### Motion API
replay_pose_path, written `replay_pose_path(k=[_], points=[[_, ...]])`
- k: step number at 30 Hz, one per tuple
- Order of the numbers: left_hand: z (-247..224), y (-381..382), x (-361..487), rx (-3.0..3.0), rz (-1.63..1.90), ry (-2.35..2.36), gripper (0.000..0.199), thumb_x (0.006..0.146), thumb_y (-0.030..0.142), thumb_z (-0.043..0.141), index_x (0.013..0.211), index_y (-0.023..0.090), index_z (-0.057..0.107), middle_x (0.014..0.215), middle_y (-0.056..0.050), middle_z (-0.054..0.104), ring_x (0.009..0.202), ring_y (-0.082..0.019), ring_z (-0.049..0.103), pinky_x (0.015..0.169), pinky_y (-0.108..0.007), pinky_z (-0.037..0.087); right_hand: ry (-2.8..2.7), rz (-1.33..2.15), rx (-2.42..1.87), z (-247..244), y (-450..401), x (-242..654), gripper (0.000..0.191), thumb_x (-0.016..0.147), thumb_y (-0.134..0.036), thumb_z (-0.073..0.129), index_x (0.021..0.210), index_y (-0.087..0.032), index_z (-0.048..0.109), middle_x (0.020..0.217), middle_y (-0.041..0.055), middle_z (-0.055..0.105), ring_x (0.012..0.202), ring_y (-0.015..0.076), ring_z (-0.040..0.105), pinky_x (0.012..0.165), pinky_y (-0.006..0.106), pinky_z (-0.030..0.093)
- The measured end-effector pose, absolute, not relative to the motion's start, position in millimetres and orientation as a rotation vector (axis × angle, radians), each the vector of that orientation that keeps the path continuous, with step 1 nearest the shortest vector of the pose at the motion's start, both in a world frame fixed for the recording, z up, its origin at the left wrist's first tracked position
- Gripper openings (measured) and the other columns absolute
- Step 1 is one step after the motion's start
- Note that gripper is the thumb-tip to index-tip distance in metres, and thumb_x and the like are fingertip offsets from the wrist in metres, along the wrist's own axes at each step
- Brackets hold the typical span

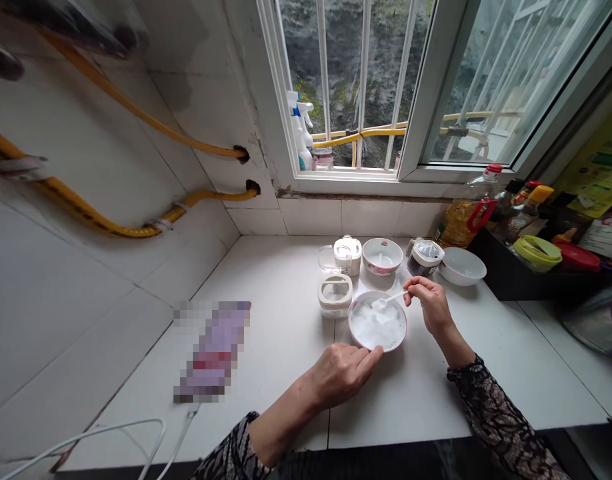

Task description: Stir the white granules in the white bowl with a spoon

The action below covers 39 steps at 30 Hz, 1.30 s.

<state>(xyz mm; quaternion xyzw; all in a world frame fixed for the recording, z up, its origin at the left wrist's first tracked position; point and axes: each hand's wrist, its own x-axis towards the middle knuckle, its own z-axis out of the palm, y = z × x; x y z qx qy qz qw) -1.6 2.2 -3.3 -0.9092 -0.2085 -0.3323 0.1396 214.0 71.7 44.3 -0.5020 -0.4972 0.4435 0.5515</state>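
Observation:
A bowl (pixel 353 328) with a pink rim stands on the counter, holding a white grainy substance (pixel 373 331). My left hand (pixel 342 375) grips the bowl's near rim, thumb side on the edge. Between the pinched fingers of my right hand (pixel 430 303) is the handle of a small white spoon (pixel 381 303), its scoop over the white contents. Just left of the bowl is a seasoning jar (pixel 335 305) with a pale frame. Behind it stands another white jar (pixel 351 252), its clear lid raised. A flowered bowl (pixel 383 265) with something white inside sits behind.
A dark-filled jar (pixel 422 257) and a white bowl (pixel 462 273) stand at the back right. Beyond them, a black rack (pixel 506 273) holds bottles and tubs, beside an oil bottle (pixel 459 220). Leftward lies a blurred-out flat device (pixel 216 350) with a white cable (pixel 179 443).

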Motion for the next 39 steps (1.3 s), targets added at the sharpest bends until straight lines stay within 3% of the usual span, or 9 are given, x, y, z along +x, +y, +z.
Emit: replay_pose_path(k=[5,9,13,17,22,24,27,34,39], points=[[-2.4,2.2,-1.2,-2.647,-0.943,-0.605,0.024,0.095,0.006,0.036,0.108,0.005,0.057,0.058,0.003,0.054,0.045,-0.009,0.054,0.039,-0.018,0.041,-1.156,1.123,-1.105,44.1,71.5,197.7,0.013,0.068,-0.029,0.061,0.072,-0.017,0.063,0.052,-0.0001,0.063,0.054,0.0162,0.058,0.064,0.033,0.048],[-2.5,2.8,-0.5,-2.648,-0.973,-0.61,0.025,0.094,0.004,0.035,0.106,0.006,0.057,0.057,0.003,0.055,0.045,-0.011,0.053,0.038,-0.021,0.041,-1.322,1.006,-1.025,45.3,65.2,175.7,0.015,0.08,-0.034,0.059,0.085,-0.019,0.06,0.066,0.0018,0.07,0.064,0.019,0.066,0.07,0.035,0.052],[-4.1,3.3,-0.5,-2.668,-0.969,-0.631,0.024,0.096,0.006,0.035,0.104,0.008,0.058,0.057,0.002,0.056,0.046,-0.01,0.053,0.04,-0.019,0.043,-1.757,0.494,-0.937,42.4,59.5,160.6,0.008,0.092,-0.023,0.051,0.094,-0.022,0.059,0.076,0.0038,0.073,0.073,0.0201,0.067,0.087,0.043,0.049],[-3.8,3.4,-0.2,-2.669,-0.971,-0.612,0.025,0.097,0.007,0.035,0.105,0.008,0.058,0.059,0.001,0.058,0.048,-0.011,0.055,0.041,-0.02,0.044,-2.108,0.058,-0.764,42.2,58.6,159.2,0.019,0.093,-0.011,0.044,0.096,-0.022,0.06,0.079,0.0021,0.074,0.07,0.0184,0.064,0.099,0.047,0.041],[-4.3,2.9,-0.5,-2.652,-0.945,-0.625,0.024,0.095,0.005,0.037,0.105,0.007,0.057,0.057,0.002,0.056,0.045,-0.01,0.053,0.039,-0.02,0.041,-1.9,0.126,-0.837,53.8,57.4,176.4,0.015,0.09,-0.012,0.05,0.094,-0.022,0.06,0.075,0.0019,0.074,0.075,0.0201,0.065,0.093,0.044,0.045],[-5.4,2.6,-1.3,-2.646,-0.929,-0.625,0.023,0.095,0.005,0.038,0.107,0.007,0.057,0.058,0.003,0.055,0.046,-0.01,0.053,0.04,-0.019,0.041,-1.784,0.208,-0.969,56.9,57.7,188.2,0.012,0.087,-0.015,0.052,0.087,-0.022,0.062,0.069,0.0028,0.071,0.08,0.0228,0.064,0.082,0.04,0.049],[-6.2,2.1,-2.3,-2.641,-0.923,-0.623,0.024,0.094,0.006,0.038,0.109,0.006,0.057,0.058,0.003,0.055,0.046,-0.01,0.053,0.04,-0.019,0.041,-1.708,0.269,-1.1,56.9,59.9,205.3,0.013,0.079,-0.016,0.051,0.075,-0.022,0.061,0.06,0.0013,0.065,0.071,0.0221,0.06,0.069,0.035,0.05],[-4.6,1.7,-2.8,-2.653,-0.948,-0.62,0.024,0.095,0.006,0.039,0.109,0.006,0.058,0.058,0.002,0.055,0.046,-0.009,0.052,0.042,-0.018,0.042,-1.789,0.209,-1.152,51.8,61.9,211.1,0.017,0.071,-0.014,0.05,0.061,-0.024,0.059,0.056,-0.0004,0.061,0.062,0.0189,0.055,0.069,0.034,0.047],[-5.6,1.5,-3.6,-2.667,-0.928,-0.627,0.025,0.094,0.005,0.039,0.111,0.005,0.057,0.058,0.002,0.055,0.047,-0.01,0.053,0.043,-0.018,0.043,-1.73,0.439,-1.25,48.4,61.8,204.1,0.016,0.069,-0.017,0.048,0.056,-0.022,0.056,0.052,-0.0004,0.06,0.055,0.0171,0.054,0.063,0.032,0.045]])
